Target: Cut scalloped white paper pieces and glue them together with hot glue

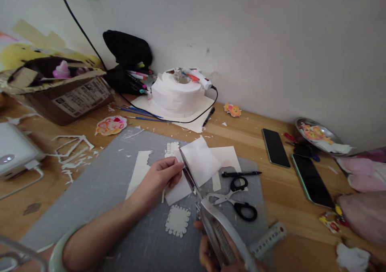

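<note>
Grey mat (pixel 111 173) on wooden worktop (pixel 250 139), white wall (pixel 265 42) behind; left fingers (pixel 173 168) pinch white paper (pixel 203 159), right fingers (pixel 204 250) grip silver metal scissors (pixel 215 212).

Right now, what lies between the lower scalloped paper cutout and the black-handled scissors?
In the head view, the silver metal scissors, held in the right hand, cross between the scalloped paper cutout and black-handled scissors.
</note>
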Tool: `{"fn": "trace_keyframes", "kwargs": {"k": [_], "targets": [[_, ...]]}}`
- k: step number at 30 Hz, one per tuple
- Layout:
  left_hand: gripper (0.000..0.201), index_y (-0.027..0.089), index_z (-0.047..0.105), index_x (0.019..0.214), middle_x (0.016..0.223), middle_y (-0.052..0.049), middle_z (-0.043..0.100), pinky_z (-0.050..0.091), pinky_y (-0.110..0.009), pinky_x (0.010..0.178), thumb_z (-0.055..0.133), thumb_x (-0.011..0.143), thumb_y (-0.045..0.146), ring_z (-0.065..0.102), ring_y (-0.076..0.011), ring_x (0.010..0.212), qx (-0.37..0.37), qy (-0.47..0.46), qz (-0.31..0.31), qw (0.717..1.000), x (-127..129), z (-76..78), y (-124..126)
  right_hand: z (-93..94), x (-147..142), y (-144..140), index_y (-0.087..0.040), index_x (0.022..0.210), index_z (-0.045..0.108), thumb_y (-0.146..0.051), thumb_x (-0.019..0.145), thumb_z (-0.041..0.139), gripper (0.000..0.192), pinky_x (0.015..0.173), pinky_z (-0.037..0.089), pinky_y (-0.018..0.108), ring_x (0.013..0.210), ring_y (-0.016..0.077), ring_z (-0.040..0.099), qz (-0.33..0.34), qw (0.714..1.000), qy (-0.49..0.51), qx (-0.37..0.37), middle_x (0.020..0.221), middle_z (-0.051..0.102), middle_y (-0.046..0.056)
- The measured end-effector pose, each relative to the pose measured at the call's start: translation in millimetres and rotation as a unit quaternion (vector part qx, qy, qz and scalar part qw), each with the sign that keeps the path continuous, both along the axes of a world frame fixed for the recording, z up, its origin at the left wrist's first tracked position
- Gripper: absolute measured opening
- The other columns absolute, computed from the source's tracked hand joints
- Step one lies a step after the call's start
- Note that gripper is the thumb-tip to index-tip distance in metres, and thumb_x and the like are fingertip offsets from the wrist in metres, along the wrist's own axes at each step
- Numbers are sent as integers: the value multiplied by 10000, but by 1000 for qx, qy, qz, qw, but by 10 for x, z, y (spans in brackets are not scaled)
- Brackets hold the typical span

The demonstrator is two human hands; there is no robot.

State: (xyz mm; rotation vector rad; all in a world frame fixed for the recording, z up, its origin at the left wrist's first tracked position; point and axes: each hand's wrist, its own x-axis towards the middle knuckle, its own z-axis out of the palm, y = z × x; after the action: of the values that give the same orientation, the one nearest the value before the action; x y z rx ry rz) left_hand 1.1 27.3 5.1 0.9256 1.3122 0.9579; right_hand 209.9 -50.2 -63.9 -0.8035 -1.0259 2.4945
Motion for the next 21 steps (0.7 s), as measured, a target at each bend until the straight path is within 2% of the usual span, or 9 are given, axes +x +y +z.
{"fn": "trace_keyframes", "kwargs": {"k": [4, 8, 11, 14, 18, 21], "targets": [[346, 195, 406, 489, 429, 51, 391, 239, -215, 419, 499, 730, 425, 327, -85, 415, -1, -13, -17, 1000, -18, -19, 10, -34, 39, -97, -259, 1264, 404, -459, 560, 760, 814, 489, 330, 196, 566, 63, 437, -29, 999, 14, -6, 792, 526, -9], [328, 194, 432, 504, 448, 44, 408, 288, -216, 449, 475, 744, 413, 365, -95, 441, 3, -16, -22, 1000, -24, -17, 20, -3, -12, -68, -231, 1209, 464, -559, 682, 629, 643, 444, 313, 175, 491, 46, 391, -49, 997, 58, -30, 687, 497, -27], [323, 196, 439, 510, 450, 43, 412, 282, -218, 445, 459, 754, 407, 358, -98, 441, 12, 0, -15, 1000, -15, 1, 18, 37, -49, -29, -229, 1209, 461, -595, 661, 627, 680, 400, 285, 149, 434, 24, 346, -60, 993, 101, -20, 664, 488, -36], [344, 198, 424, 494, 447, 43, 415, 272, -221, 443, 458, 755, 420, 349, -98, 438, 32, 29, -6, 999, -11, 20, 15, 26, -54, 11, -236, 1237, 431, -611, 604, 665, 772, 375, 259, 132, 408, 9, 329, -36, 993, 114, -12, 673, 481, -43], [363, 198, 396, 473, 423, 56, 381, 246, -220, 441, 473, 740, 431, 316, -92, 425, 41, 62, -2, 997, -12, 41, 19, -102, -38, 75, -222, 1281, 386, -653, 684, 558, 756, 401, 298, 158, 423, 34, 382, 35, 991, 114, -67, 653, 481, -36], [351, 198, 398, 479, 429, 57, 381, 239, -221, 443, 478, 734, 426, 315, -93, 428, 38, 68, -9, 997, -9, 52, 19, -141, -29, 78, -205, 1273, 401, -660, 670, 565, 773, 425, 314, 180, 438, 46, 397, 45, 989, 114, -80, 650, 485, -33]]}}
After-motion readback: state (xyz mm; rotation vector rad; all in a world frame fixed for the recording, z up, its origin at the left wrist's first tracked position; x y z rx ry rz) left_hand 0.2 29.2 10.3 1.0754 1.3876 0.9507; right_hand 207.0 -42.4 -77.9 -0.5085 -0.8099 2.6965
